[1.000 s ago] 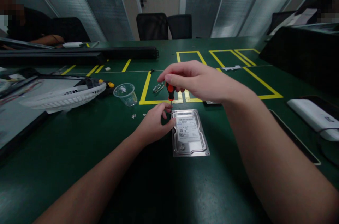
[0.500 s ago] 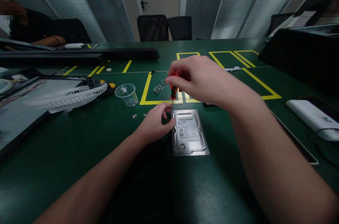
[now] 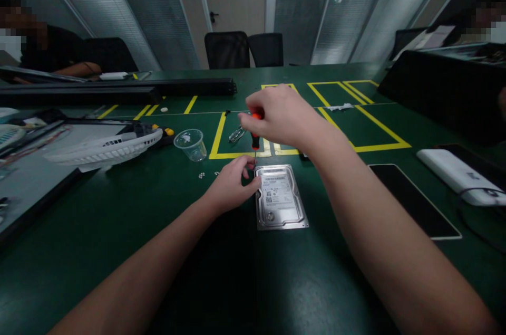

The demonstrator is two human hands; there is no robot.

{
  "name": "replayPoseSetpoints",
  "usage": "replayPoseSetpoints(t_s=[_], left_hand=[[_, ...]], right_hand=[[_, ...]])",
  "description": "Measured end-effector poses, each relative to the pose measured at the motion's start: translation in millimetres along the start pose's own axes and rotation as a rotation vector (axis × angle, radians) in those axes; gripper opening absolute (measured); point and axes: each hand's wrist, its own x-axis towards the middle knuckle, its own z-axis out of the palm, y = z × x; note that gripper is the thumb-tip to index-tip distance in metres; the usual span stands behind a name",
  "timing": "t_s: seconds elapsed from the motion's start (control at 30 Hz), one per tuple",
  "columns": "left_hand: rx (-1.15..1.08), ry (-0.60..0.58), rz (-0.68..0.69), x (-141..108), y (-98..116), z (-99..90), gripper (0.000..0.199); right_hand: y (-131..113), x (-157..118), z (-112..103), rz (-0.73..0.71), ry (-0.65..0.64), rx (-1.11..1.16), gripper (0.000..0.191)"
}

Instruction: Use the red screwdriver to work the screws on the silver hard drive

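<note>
A silver hard drive (image 3: pixel 281 199) with a white label lies flat on the green table. My right hand (image 3: pixel 272 113) grips the handle of a red and black screwdriver (image 3: pixel 255 141), held upright with its thin shaft down at the drive's far left corner. Against the drive's left edge rests my left hand (image 3: pixel 236 182), its thumb on the edge and its fingers curled near the screwdriver tip; whether they pinch anything is too small to tell. Several tiny screws (image 3: pixel 201 175) lie left of this hand, below a clear plastic cup (image 3: pixel 191 145).
A coiled clear cable (image 3: pixel 237 135) lies behind the hands. On the right are a dark tablet-like panel (image 3: pixel 415 200) and a white device (image 3: pixel 460 176). A white-framed part (image 3: pixel 106 147) is on the left. People sit at both far sides.
The view has shifted slightly. My right hand has moved a little left on the screwdriver, its fingers shifted around the red top. My left hand stays at the drive's edge.
</note>
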Motion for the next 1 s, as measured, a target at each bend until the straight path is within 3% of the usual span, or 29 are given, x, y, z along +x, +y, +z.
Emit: replayPoseSetpoints(t_s=[0.17, 0.4, 0.53, 0.77, 1.0], left_hand=[[0.017, 0.011, 0.005, -0.6, -0.6, 1.1, 0.036], [0.013, 0.005, -0.016, -1.8, 1.5, 0.5, 0.035], [-0.009, 0.023, 0.000, -2.7, 1.0, 1.0, 0.034], [0.013, 0.010, -0.013, -3.4, -0.1, 1.3, 0.036], [0.020, -0.004, -0.022, -3.1, 0.2, -0.7, 0.036]], right_hand=[[0.0, -2.5, 6.6, 0.000, -0.090, -0.045, 0.025], [-6.4, -5.3, 4.3, 0.000, -0.191, 0.184, 0.033], [-12.8, -4.8, 2.7, 0.005, -0.231, 0.207, 0.039], [-14.4, -8.0, -11.2, 0.114, -0.314, 0.092, 0.009], [-9.0, -8.7, -16.8, 0.031, -0.300, 0.086, 0.005]])
